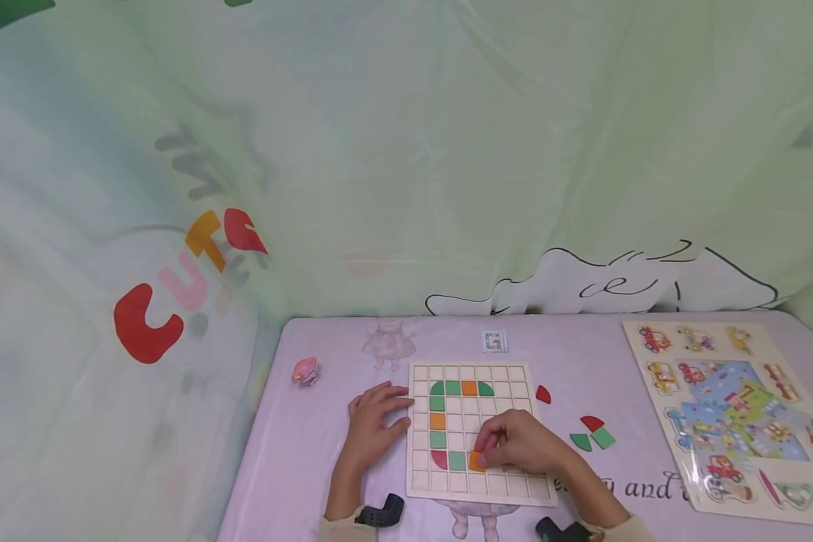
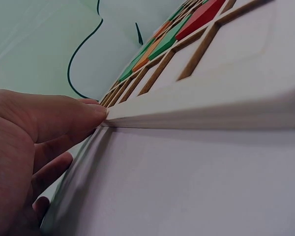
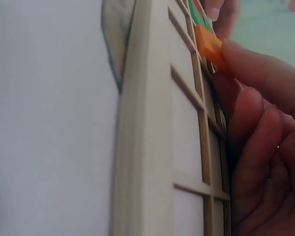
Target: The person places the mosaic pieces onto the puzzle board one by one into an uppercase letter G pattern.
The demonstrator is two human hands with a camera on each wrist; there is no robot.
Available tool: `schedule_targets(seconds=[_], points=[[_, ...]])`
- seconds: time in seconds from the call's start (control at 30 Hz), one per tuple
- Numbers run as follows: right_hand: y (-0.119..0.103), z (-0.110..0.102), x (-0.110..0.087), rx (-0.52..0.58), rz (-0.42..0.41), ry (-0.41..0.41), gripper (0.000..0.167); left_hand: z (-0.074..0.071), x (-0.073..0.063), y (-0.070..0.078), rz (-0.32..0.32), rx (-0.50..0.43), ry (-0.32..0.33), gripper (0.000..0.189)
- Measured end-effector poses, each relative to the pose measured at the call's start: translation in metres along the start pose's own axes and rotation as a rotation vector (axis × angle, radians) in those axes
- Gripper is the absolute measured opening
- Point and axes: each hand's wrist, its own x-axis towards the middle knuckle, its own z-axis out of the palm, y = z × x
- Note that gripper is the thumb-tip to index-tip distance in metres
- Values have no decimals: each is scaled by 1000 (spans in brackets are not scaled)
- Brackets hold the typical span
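Note:
A light wooden grid board [image 1: 481, 489] lies on the table with green, orange and red tiles set in a C-like curve. My right hand [image 1: 518, 444] pinches an orange square tile [image 1: 477, 461] between thumb and fingers, low over the bottom row. This tile sits beside a green square [image 1: 457, 461], and in the right wrist view the orange tile [image 3: 209, 44] stands tilted above the grid. At the board's left edge, my left hand [image 1: 376, 421] has its fingers spread, with thumb and fingertips touching the rim. A red quarter-round tile [image 1: 439, 458] fills the curve's lower corner.
Right of the board lie a red quarter-round [image 1: 543, 394] and a small group with a loose green square [image 1: 604, 438]. A pattern card [image 1: 494, 341] is behind the board. A pink figurine [image 1: 306, 371] stands at left, a picture puzzle [image 1: 738, 421] at far right.

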Motion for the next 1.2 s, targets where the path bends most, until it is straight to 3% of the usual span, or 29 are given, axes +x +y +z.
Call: schedule_targets(seconds=[0.6,1.2], points=[[-3,5,1,26,36,75,11,-1,0,1,1,-11,-4,27],[-3,7,1,-26,20,77,8,0,0,-1,-7,-13,-7,27]])
